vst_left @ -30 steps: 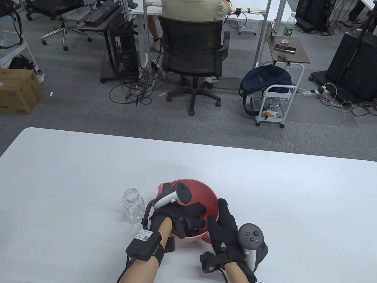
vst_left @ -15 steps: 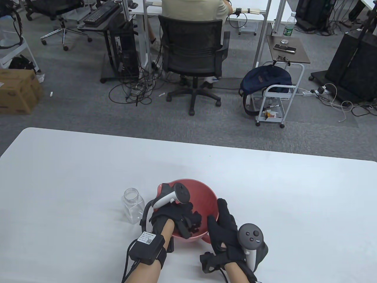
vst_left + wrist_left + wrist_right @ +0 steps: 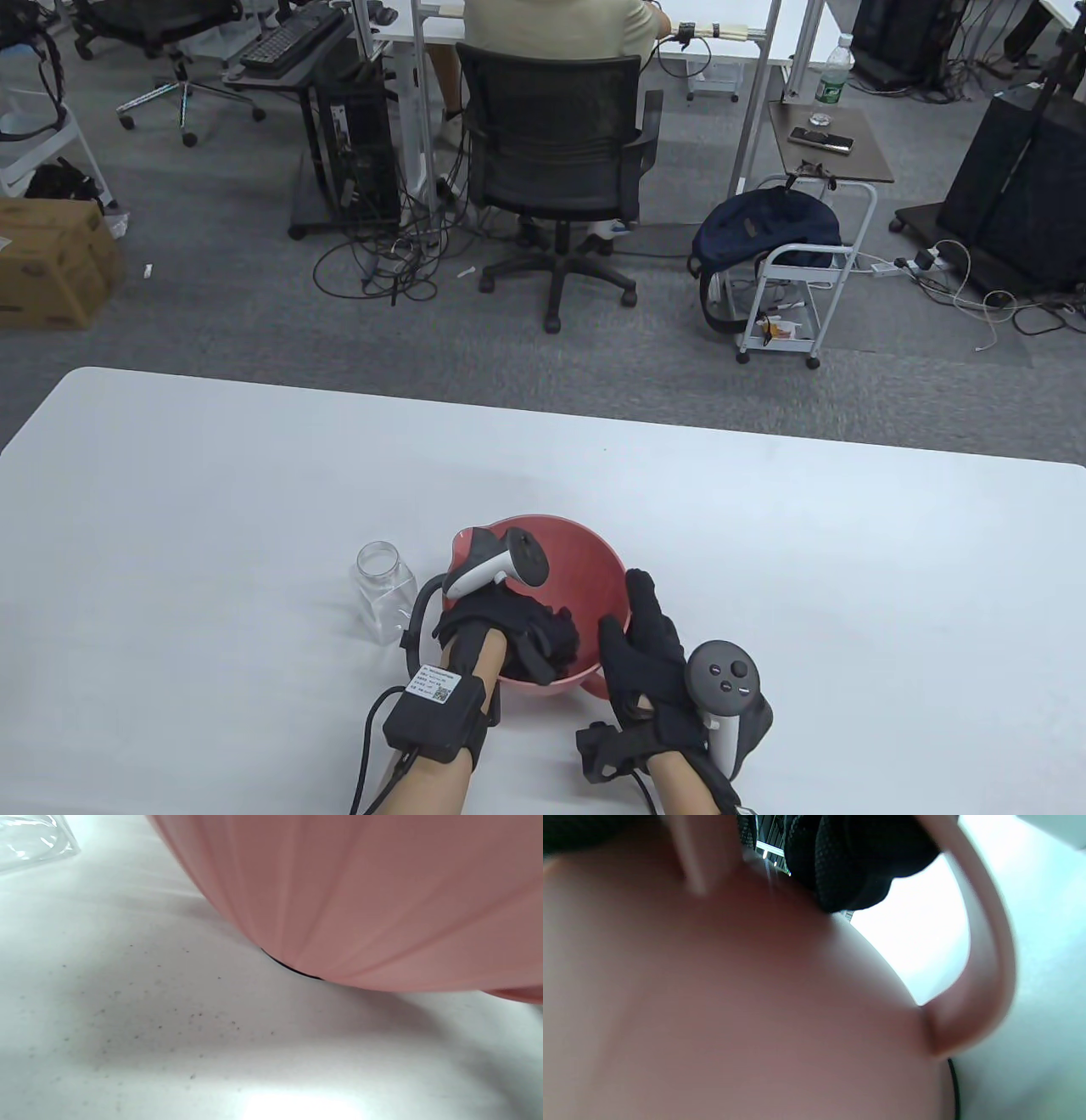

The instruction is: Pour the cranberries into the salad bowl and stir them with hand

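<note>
The pink salad bowl (image 3: 585, 543) stands near the table's front edge. My left hand (image 3: 547, 637) reaches down into it, fingers curled into a ball over the bottom. The cranberries lie hidden under that hand. My right hand (image 3: 626, 607) grips the bowl's right rim, thumb at the near side. In the right wrist view its black fingers (image 3: 848, 866) hook over the rim above the bowl's loop handle (image 3: 992, 955). The left wrist view has only the bowl's outer wall (image 3: 382, 899) and the table under it.
An empty clear jar (image 3: 386, 594) without a lid stands upright just left of the bowl, its corner also in the left wrist view (image 3: 29, 836). The white table (image 3: 254, 475) stretches far to the left, right and back. Beyond it a person sits at a desk.
My left hand's fingers, stretched across the bowl a second ago, have curled in and pulled back toward the near wall. The left wrist has shifted slightly right. Right hand, bowl and jar stay put.
</note>
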